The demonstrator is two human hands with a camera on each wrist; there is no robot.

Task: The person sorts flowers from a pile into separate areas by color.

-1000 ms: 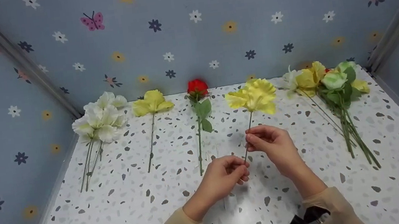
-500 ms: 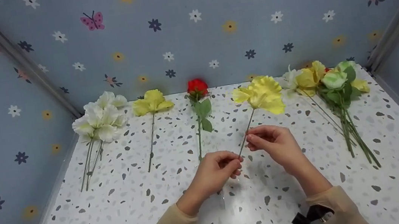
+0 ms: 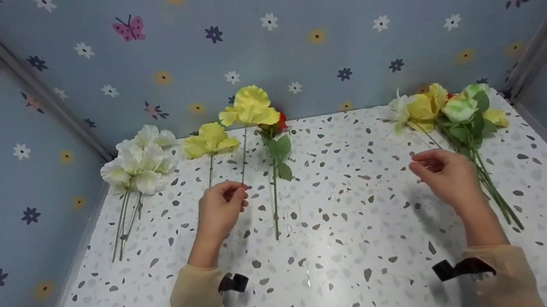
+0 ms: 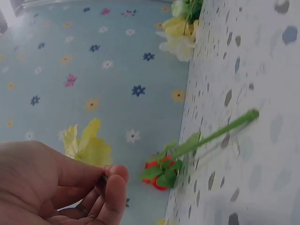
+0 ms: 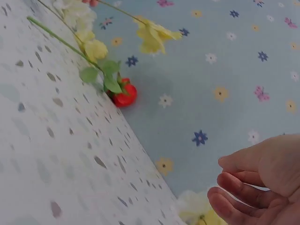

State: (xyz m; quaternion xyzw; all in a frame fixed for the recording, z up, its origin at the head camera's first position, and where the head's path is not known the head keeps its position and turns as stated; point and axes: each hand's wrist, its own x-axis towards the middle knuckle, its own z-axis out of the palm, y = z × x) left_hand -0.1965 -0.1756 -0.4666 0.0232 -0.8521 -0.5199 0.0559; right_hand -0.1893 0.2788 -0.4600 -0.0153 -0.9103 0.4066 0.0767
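Note:
My left hand (image 3: 220,208) pinches the thin stem of a yellow artificial flower (image 3: 248,105) between thumb and fingers. In the head view its bloom is raised and overlaps part of a red rose (image 3: 273,174), which lies on the table. Another yellow flower (image 3: 209,140) lies just left of the held one, its lower stem hidden behind my left hand. My right hand (image 3: 445,174) holds nothing, its fingers loosely bent with a gap from the thumb, close in front of the mixed flower pile. In the right wrist view, the held bloom (image 5: 152,36) stands away from the rose (image 5: 124,93).
White flowers (image 3: 136,162) lie bunched at the left. On the right is a pile of green-white roses (image 3: 458,109), yellow flowers (image 3: 422,110) and a white one. Patterned blue panels (image 3: 281,48) wall the back and sides of the speckled table (image 3: 348,248).
My left hand has carried the yellow flower left, from mid-table to between the other yellow flower and the rose. My right hand has let go of the stem and moved right.

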